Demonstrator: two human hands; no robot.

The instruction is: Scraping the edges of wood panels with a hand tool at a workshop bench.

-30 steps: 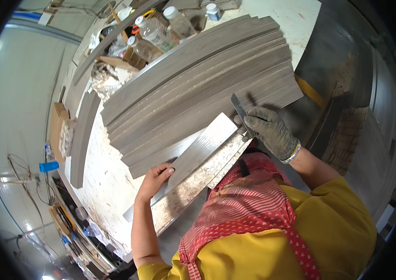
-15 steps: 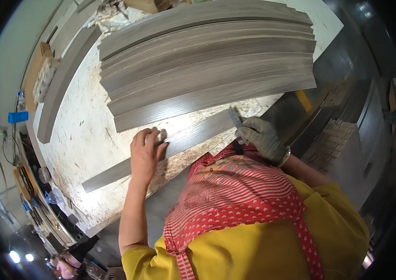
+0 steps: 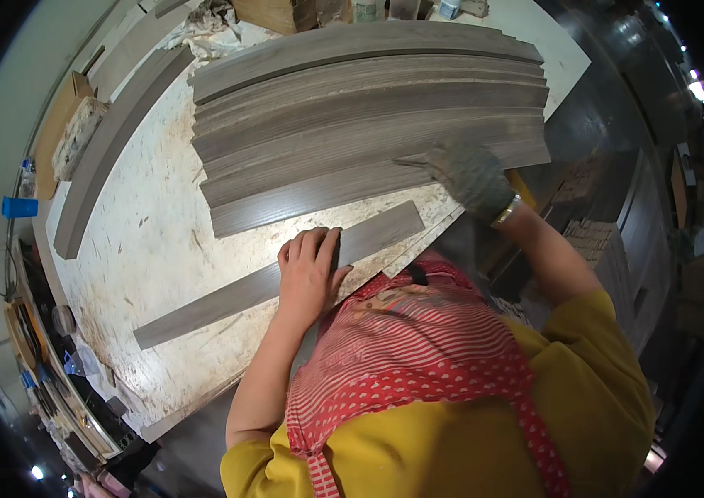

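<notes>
A narrow grey wood-grain plank (image 3: 219, 311) lies slantwise on the pale, stained table. My bare left hand (image 3: 306, 274) is on its middle, fingers bent over it and close together. Higher up and to the right, my right hand (image 3: 475, 178), in a grey work glove, is over the right end of a stack of similar grey planks (image 3: 368, 124). It is closed on a thin, flat grey tool (image 3: 412, 162) that points left; its exact kind is not clear. The tool appears just above the planks, and whether it touches them I cannot tell.
Another long grey plank (image 3: 115, 153) lies along the table's left side, beside a cardboard piece (image 3: 65, 137) and crumpled cloth. A cardboard box (image 3: 275, 12) and small containers stand at the back. Tools (image 3: 36, 349) lie lower left; stacked boards (image 3: 596, 241) stand at right.
My gloved right hand has moved up with the tool, from the near plank's right end to over the stack. My left hand has shifted slightly right along the plank.
</notes>
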